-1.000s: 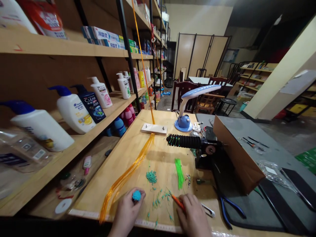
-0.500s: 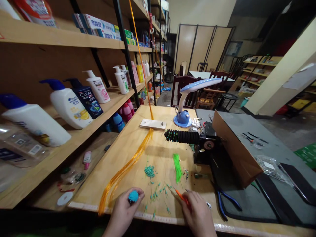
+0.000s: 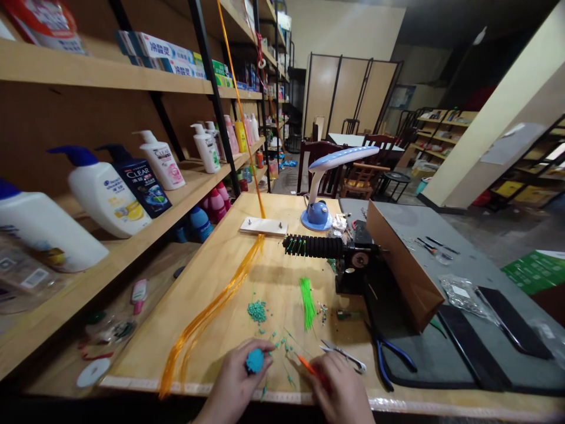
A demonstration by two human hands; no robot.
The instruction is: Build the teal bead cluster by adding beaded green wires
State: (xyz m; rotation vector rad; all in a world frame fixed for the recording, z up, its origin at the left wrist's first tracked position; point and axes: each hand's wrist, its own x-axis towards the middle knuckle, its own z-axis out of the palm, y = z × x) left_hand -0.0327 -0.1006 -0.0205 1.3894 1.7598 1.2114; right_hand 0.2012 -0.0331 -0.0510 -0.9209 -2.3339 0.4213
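Note:
My left hand (image 3: 236, 377) is closed around a round turquoise thing (image 3: 255, 361) with a rough-looking top; its lower part is hidden in my fingers. My right hand (image 3: 342, 388) grips a slim orange pointed tool (image 3: 306, 364), its tip directed at small green thread pieces with turquoise beads (image 3: 286, 347) scattered between my hands. Scissors (image 3: 346, 357) lie just beyond my right hand. A heap of loose turquoise beads (image 3: 256, 311) sits farther up the table, left of a bundle of bright green strands (image 3: 308, 305).
Orange threads (image 3: 212, 303) run from a white clamp plate (image 3: 263, 226) down the table's left side. Behind stand a black ridged roller (image 3: 313, 247) on its mount and a blue lamp (image 3: 316, 215). Blue-handled pliers (image 3: 392, 356) lie to the right, near a brown board (image 3: 401, 268).
My left hand has come right over the table with the turquoise thing, nearer the bead pieces and my right hand. The scissors beside my right hand show more fully. The view has turned slightly right.

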